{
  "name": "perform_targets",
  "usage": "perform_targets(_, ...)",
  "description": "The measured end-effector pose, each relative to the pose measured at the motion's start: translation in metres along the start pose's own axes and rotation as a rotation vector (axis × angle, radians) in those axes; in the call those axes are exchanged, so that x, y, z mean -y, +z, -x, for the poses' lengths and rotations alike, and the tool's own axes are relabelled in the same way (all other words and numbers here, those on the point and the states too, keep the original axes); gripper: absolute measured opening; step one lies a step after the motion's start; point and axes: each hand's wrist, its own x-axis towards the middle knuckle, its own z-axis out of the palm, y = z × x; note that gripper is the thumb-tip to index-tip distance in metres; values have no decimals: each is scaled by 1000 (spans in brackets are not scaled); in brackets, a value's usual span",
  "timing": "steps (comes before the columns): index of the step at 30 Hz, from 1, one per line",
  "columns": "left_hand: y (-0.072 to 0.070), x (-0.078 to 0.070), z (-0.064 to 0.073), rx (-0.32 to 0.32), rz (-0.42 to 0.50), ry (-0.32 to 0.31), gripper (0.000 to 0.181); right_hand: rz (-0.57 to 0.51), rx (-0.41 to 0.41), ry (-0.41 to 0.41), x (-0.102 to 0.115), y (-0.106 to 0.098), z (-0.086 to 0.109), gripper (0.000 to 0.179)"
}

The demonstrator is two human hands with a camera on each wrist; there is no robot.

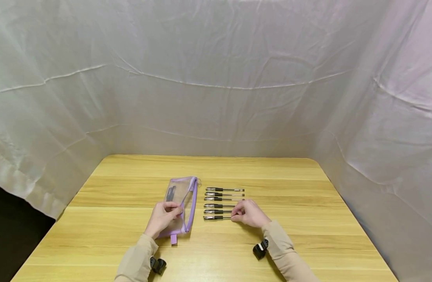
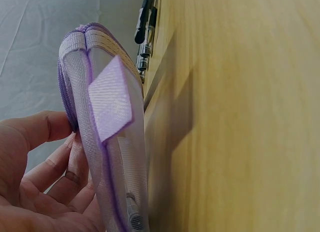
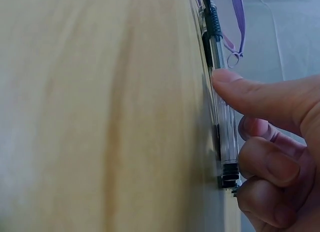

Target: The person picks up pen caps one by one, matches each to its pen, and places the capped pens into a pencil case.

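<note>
A purple-trimmed mesh zip pouch [image 1: 180, 188] lies left of the pens, its zipped side gaping toward them. My left hand [image 1: 163, 215] pinches the edge of that opening between thumb and fingers; a purple fabric tab [image 2: 111, 100] sticks out at the near end. Through the mesh, dark pens [image 1: 171, 193] show inside. Several clear-barrelled pens with black grips lie in a row, caps to the left. At the right end of the nearest pen [image 1: 213, 217], my right hand [image 1: 250, 213] pinches the barrel, thumb on top in the right wrist view, fingertips partly hidden.
The farthest pen [image 1: 214, 189] heads the row of parallel pens. A small ring [image 1: 199, 182] hangs at the pouch's far corner. Wood-grain tabletop [image 1: 307, 219] surrounds everything, with pale cloth [image 1: 216, 105] hanging behind and at the sides.
</note>
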Motion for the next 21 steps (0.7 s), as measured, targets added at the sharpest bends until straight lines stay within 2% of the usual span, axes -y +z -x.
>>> perform_targets(7, 0, -1, 1, 5, 6, 3, 20, -16, -1, 18, 0, 0, 1, 4)
perform_targets(16, -1, -1, 1, 8, 11, 0, 17, -89, 22, 47, 3, -2, 3, 4)
perform_targets(21, 0, 0, 0, 4, 11, -1, 17, -128, 40, 26, 4, -5, 4, 7)
